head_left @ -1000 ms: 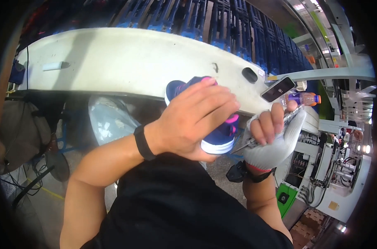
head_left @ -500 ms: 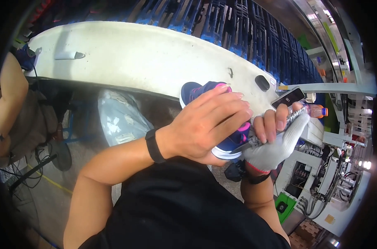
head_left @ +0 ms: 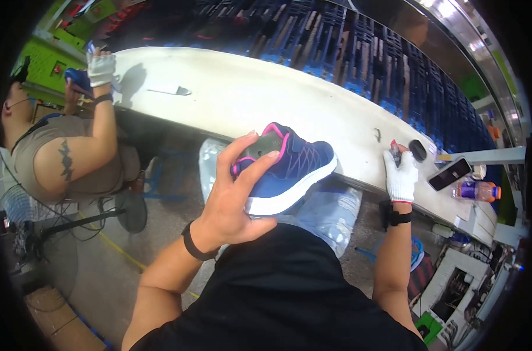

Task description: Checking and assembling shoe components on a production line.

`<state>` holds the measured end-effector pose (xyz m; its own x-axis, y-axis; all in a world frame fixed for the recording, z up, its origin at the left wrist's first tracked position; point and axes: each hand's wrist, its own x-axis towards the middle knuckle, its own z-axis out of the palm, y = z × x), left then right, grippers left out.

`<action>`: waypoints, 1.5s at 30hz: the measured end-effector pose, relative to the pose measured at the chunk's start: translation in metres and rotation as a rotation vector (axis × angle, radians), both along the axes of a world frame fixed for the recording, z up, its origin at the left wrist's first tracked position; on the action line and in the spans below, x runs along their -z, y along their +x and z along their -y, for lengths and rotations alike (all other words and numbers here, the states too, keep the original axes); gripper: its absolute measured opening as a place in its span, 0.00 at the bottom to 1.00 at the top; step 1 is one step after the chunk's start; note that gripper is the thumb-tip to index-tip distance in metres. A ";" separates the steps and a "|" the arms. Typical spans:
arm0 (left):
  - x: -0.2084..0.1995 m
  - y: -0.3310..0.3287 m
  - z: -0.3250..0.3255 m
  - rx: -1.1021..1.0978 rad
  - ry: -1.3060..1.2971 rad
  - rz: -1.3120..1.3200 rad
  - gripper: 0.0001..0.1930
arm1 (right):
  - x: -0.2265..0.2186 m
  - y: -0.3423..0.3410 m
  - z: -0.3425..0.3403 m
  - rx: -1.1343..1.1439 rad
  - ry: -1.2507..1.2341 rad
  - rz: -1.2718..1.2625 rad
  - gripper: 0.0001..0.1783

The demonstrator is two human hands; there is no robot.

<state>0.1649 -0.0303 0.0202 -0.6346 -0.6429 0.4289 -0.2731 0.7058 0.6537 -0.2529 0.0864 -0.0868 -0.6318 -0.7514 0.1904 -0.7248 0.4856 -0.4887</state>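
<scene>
My left hand (head_left: 228, 193) is closed on a navy shoe (head_left: 298, 169) with pink collar lining and a thick white sole. The shoe is tilted, its toe to the right, held above the near edge of the white bench. Inside its opening sits a grey-green last (head_left: 264, 146), partly hidden by my fingers. My right hand (head_left: 401, 174), in a white glove with bare fingertips, reaches over the bench's right part. Its fingers are bent around something small and dark that I cannot make out. Just right of them lies a black oval object (head_left: 418, 150).
The long white bench (head_left: 242, 88) carries a flat blade-like tool (head_left: 175, 90), a small metal piece (head_left: 377, 135), a phone (head_left: 450, 174) and a drink bottle (head_left: 476, 191). Blue racks (head_left: 324, 47) stand behind. At left, a seated co-worker (head_left: 73, 158) holds a blue shoe. Plastic bags (head_left: 330, 219) hang below.
My hands have moved apart. The shoe has turned, showing its side and opening, still in my left hand. My right hand has left the shoe and reached out over the bench.
</scene>
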 end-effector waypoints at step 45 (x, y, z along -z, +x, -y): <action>-0.029 -0.076 0.006 0.086 0.072 -0.299 0.63 | -0.078 0.115 0.017 -0.777 -0.527 0.541 0.76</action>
